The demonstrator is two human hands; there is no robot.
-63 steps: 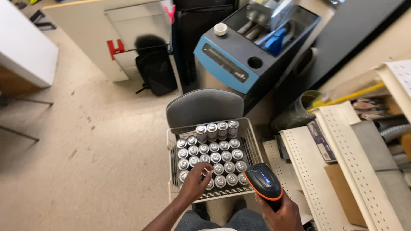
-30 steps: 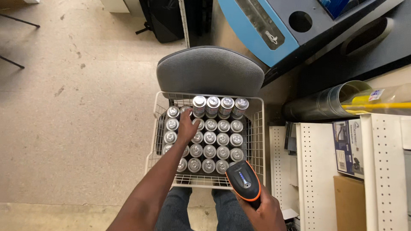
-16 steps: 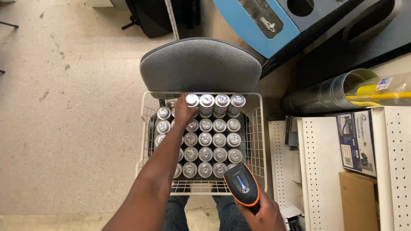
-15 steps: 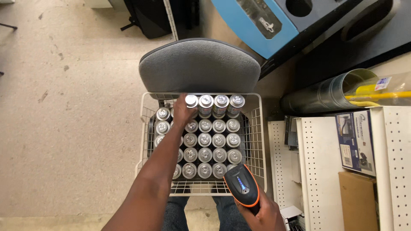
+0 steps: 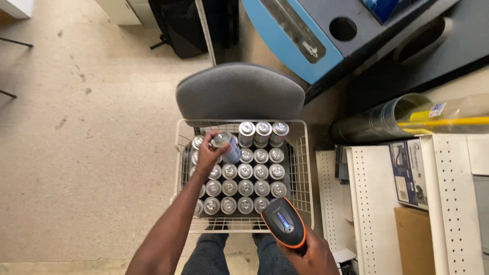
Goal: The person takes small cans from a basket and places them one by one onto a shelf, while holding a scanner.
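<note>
- Far left: bare speckled floor; nothing of yours on it.
- Your left hand is over the rear-left corner of the white wire basket. Its fingers are curled around one spray can, pinching it near the silver cap.
- That can is raised out of its row and tilted: cap end toward the upper left, body slanting down to the right. Its long axis is no longer upright like the others'.
- The remaining cans stand upright in tight rows, caps up, filling the basket beneath and to the right of the held one.
- The basket sits on a grey padded chair; the backrest is just beyond the rear rim.
- Your right hand is wrapped closed around the grip of an orange-and-black handheld scanner, at the basket's near-right corner.
- Key relation: the held can lies up and to the left of the scanner head, apart from it, with rows of cans between. The left hand has the can; the right is the farther one.
- Right: white perforated shelf panels and a dark rolled tube on the floor.
</note>
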